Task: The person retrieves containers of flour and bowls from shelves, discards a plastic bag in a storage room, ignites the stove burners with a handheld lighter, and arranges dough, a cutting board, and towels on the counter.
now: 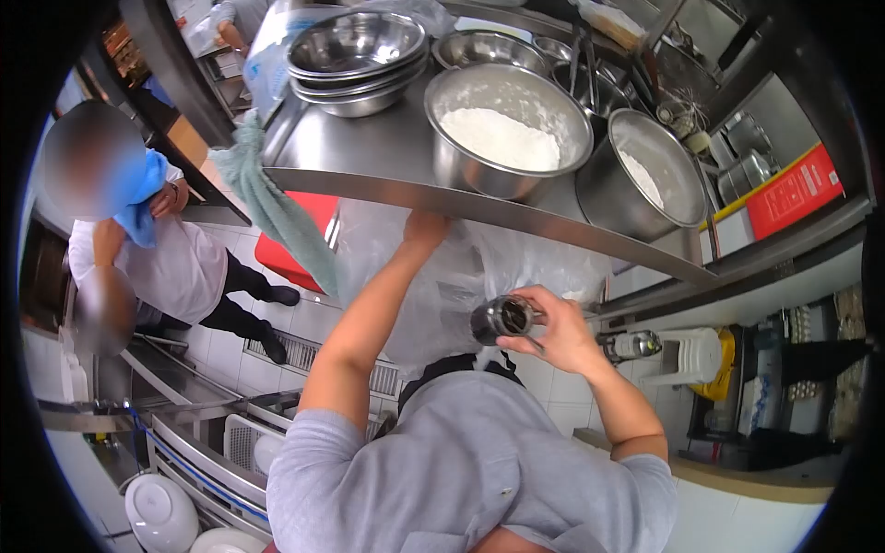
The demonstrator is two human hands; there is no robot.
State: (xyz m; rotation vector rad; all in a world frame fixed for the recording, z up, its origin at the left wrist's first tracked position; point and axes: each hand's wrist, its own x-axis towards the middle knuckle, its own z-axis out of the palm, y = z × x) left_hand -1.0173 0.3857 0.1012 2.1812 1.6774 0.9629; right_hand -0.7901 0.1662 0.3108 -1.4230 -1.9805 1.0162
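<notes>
A small dark glass jar (pixel 502 319) is tilted in my right hand (pixel 564 334), its round opening turned toward me. The fingers wrap round it in front of my grey shirt. My left hand (pixel 427 229) reaches beneath the front edge of the steel table (pixel 369 184); its fingers are hidden there. Clear plastic sheeting (pixel 419 295) hangs below the table, close to both hands. On top, a deep steel pot (pixel 512 184) holds white powder (pixel 498 138), and a second pot (pixel 636 198) beside it also has some inside.
Stacked steel bowls (pixel 355 69) stand on the table's left part. A green towel (pixel 277 203) hangs over its corner near a red container (pixel 300 244). Another person (pixel 166 249) stands at the left with a blue cloth. A white stool (pixel 687 358) is at the right.
</notes>
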